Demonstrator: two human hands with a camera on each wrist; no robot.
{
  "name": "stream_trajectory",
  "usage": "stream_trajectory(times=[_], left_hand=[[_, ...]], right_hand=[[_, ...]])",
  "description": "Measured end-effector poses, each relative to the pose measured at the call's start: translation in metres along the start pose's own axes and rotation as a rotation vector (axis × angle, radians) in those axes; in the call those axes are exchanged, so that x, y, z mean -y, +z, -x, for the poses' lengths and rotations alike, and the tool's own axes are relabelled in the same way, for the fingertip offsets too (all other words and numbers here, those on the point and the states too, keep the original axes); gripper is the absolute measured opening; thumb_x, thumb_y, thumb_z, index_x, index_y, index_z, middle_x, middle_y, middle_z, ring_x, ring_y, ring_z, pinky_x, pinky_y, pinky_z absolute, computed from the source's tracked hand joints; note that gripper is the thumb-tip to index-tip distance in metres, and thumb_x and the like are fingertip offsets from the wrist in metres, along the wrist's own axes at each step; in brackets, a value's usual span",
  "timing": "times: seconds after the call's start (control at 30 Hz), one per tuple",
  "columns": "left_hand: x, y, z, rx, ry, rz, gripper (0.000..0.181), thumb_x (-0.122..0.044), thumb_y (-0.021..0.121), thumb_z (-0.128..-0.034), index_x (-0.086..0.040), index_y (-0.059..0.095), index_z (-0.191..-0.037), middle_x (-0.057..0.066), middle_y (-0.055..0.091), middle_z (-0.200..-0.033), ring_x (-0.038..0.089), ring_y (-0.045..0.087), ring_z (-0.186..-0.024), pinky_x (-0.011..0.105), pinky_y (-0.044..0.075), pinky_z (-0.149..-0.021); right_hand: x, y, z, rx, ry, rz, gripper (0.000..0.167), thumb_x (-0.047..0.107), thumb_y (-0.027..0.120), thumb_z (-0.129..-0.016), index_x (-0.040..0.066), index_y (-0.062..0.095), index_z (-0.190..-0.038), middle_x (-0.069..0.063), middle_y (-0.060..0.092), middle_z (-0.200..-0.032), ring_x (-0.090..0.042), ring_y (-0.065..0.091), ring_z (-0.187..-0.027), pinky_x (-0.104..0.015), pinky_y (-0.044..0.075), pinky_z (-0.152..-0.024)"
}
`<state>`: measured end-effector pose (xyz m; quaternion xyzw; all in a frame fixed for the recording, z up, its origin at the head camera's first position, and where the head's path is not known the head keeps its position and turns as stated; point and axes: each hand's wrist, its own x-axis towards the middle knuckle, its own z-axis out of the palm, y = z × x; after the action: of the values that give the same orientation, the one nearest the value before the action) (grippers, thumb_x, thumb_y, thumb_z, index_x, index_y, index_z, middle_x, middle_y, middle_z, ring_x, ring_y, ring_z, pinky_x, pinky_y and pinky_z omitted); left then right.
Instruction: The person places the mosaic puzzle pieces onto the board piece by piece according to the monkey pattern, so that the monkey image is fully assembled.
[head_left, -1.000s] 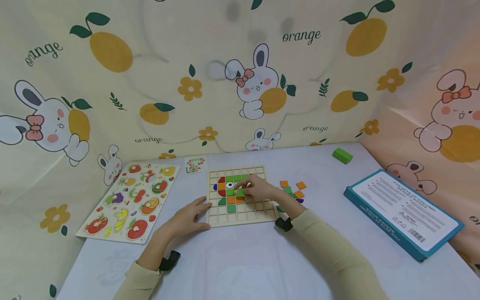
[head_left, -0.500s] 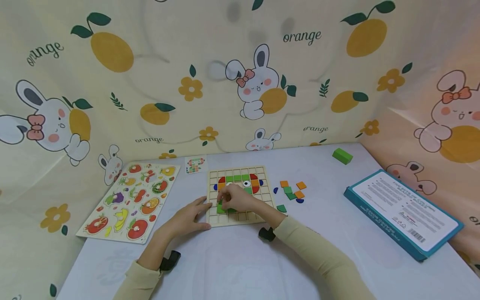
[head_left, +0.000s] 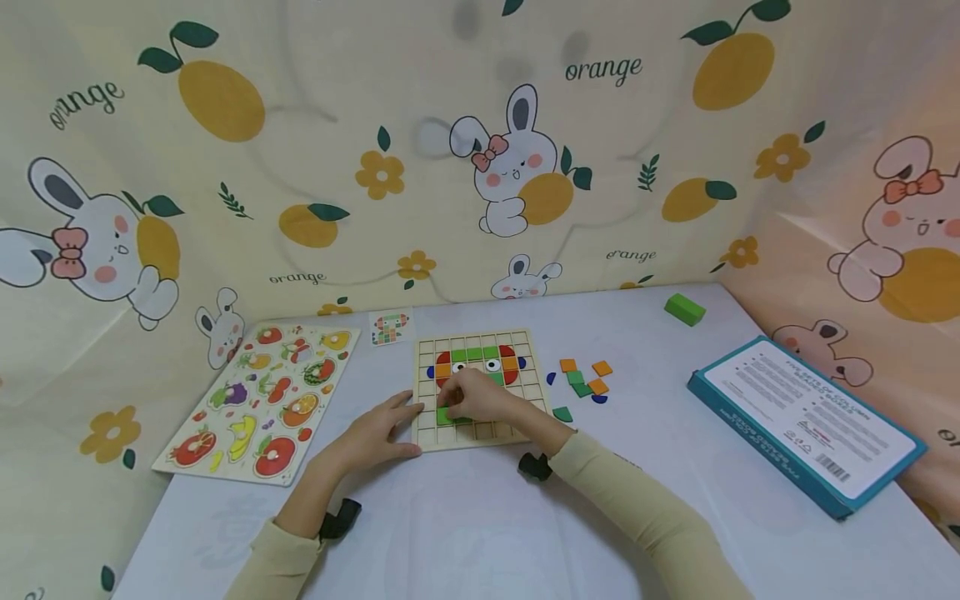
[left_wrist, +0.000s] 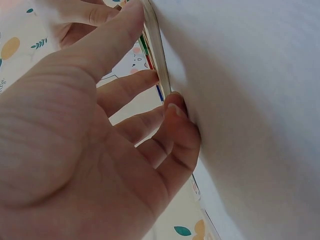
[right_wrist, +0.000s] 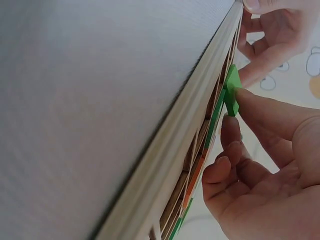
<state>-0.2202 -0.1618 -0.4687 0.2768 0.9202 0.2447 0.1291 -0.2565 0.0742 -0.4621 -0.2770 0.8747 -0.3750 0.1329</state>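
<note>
In the head view, a wooden grid board [head_left: 429, 438] lies on the table, with red, orange, green and blue tiles and two eye tiles forming a face-like pattern. My right hand [head_left: 483, 398] is over its lower left part, hiding some of the tiles. A green square tile [right_wrist: 231, 90] is pinched between my right thumb and index finger, tilted against the grid in the right wrist view. At the board's left edge rests my left hand [head_left: 378, 429], its fingers loosely spread and touching the side, as the left wrist view also shows.
Loose tiles [head_left: 574, 378] in orange, green and blue lie right of the board. A small pattern card [head_left: 390, 329] is behind it. Left stands a fruit puzzle board [head_left: 255, 408]; farther right are a teal-edged box [head_left: 810, 425] and a green block [head_left: 685, 309].
My right hand has moved left and nearer across the board with the green tile, uncovering the right eye tile; over the last half second it barely shifts. My left hand has stayed put.
</note>
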Motion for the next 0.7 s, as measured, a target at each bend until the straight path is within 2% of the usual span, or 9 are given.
stream_trajectory(times=[0.57,0.63,0.7], left_hand=[[-0.0032,-0.0021,0.0011,0.002,-0.009,0.002,0.071,-0.036,0.078,-0.0869,-0.008,0.05,-0.147,0.022,0.032,-0.158,0.043,0.034,-0.142,0.057,0.035,-0.111],[-0.0036,-0.0019,0.0012,0.001,-0.009,0.006,0.071,-0.036,0.078,-0.0868,-0.008,0.051,-0.146,0.022,0.032,-0.158,0.043,0.033,-0.142,0.057,0.035,-0.111],[-0.0036,-0.0014,0.0012,0.001,-0.004,0.005,0.071,-0.035,0.078,-0.0869,-0.008,0.051,-0.146,0.022,0.032,-0.158,0.042,0.034,-0.142,0.056,0.035,-0.111]], right_hand=[[0.0018,0.0018,-0.0004,0.007,0.023,0.093,0.01,0.011,0.079,-0.087,0.013,0.074,-0.095,0.008,0.062,-0.082,-0.011,0.055,-0.077,-0.022,0.049,-0.069],[0.0033,0.0022,0.0009,0.01,0.013,0.137,0.01,0.014,0.077,-0.088,0.013,0.075,-0.097,0.008,0.063,-0.083,-0.011,0.055,-0.078,-0.022,0.049,-0.07],[0.0071,0.0028,0.0048,0.008,-0.006,0.224,0.012,0.019,0.075,-0.091,0.013,0.075,-0.101,0.007,0.065,-0.089,-0.011,0.055,-0.082,-0.024,0.05,-0.073]])
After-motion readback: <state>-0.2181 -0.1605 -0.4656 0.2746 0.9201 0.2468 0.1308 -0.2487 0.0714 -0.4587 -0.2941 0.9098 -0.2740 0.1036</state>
